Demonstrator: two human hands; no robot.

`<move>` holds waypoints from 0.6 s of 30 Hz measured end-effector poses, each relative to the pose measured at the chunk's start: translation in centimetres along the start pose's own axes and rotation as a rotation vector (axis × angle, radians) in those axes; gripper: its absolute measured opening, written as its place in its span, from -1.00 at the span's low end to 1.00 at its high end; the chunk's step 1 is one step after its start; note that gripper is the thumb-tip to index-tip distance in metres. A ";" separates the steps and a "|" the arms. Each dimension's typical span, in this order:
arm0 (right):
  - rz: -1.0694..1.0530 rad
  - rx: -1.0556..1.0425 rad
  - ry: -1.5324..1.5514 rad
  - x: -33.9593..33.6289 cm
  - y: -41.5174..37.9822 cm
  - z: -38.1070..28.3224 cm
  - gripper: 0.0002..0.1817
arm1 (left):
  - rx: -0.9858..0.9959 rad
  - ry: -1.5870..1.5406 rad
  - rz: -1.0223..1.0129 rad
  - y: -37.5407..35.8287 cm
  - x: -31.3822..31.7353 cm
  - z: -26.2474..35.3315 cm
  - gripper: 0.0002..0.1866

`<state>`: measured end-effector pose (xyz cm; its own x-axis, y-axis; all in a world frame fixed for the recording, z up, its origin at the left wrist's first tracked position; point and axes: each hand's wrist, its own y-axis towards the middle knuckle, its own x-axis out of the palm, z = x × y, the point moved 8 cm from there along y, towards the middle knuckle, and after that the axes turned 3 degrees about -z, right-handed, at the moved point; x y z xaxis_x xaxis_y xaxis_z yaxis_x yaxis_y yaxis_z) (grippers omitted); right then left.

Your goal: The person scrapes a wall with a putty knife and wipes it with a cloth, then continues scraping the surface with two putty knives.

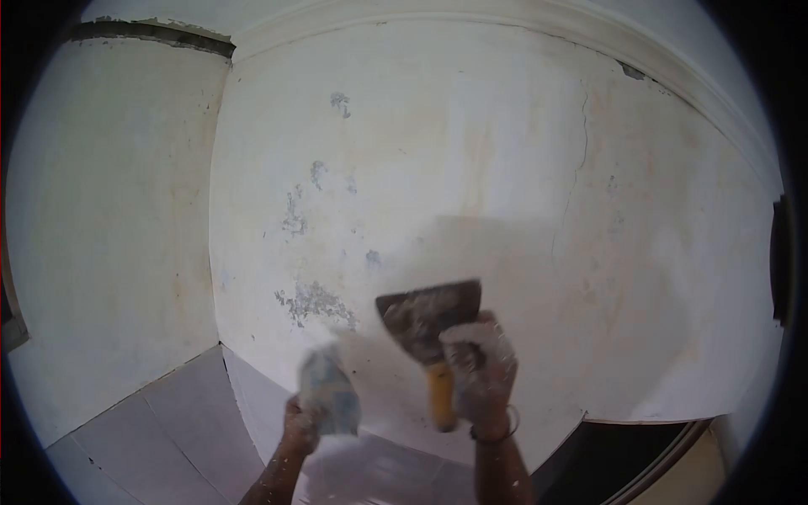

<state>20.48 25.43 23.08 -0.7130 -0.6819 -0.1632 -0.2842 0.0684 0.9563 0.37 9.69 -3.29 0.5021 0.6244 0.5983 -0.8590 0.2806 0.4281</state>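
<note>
At the lower middle, my right hand (481, 362) is closed on a putty knife (429, 318) with a wide, smeared metal blade and a yellow handle. The blade points up and to the left, and the handle hangs down beside the palm. Whitish residue coats the fingers. To its left, my left hand (301, 425) is closed around a crumpled light blue and white piece of sheet or bag (329, 391), blurred by motion. The two hands are apart. Behind them stands a white wall (404, 168) with grey flaked patches (316, 303).
A thin crack (582, 143) runs down the wall's right part. Moulding (589, 29) borders the top, with a dark gap (151, 34) at upper left. Grey tiles (177, 421) cover the lower left. A dark opening (610, 463) lies at lower right.
</note>
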 end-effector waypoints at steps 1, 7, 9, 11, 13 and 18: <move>-0.035 -0.068 -0.125 -1.1 1.5 -0.8 -0.94 | 0.191 0.099 0.139 0.4 -0.6 2.4 -0.70; -0.304 -0.187 -0.182 -2.8 9.4 -0.4 -0.75 | 0.912 0.735 0.107 5.5 10.0 16.9 -0.57; -0.363 -0.208 -0.213 -2.7 11.1 0.1 -0.74 | 0.957 1.095 0.088 6.9 13.4 18.0 -0.46; -0.392 -0.249 -0.259 -2.9 12.3 0.1 -0.74 | 1.021 1.149 0.063 9.5 15.0 18.4 -0.36; -0.377 -0.041 -0.151 -3.7 12.8 1.8 -0.77 | 1.067 1.131 0.115 11.0 17.0 18.8 -0.29; -0.385 -0.341 -0.380 -2.5 11.4 0.9 -0.84 | 1.237 1.454 0.076 11.3 22.3 15.1 -0.45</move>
<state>18.50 28.57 34.17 -0.7960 -0.3013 -0.5250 -0.3901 -0.4079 0.8255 3.37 15.81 25.08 -0.5516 0.8336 -0.0302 -0.0012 0.0354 0.9994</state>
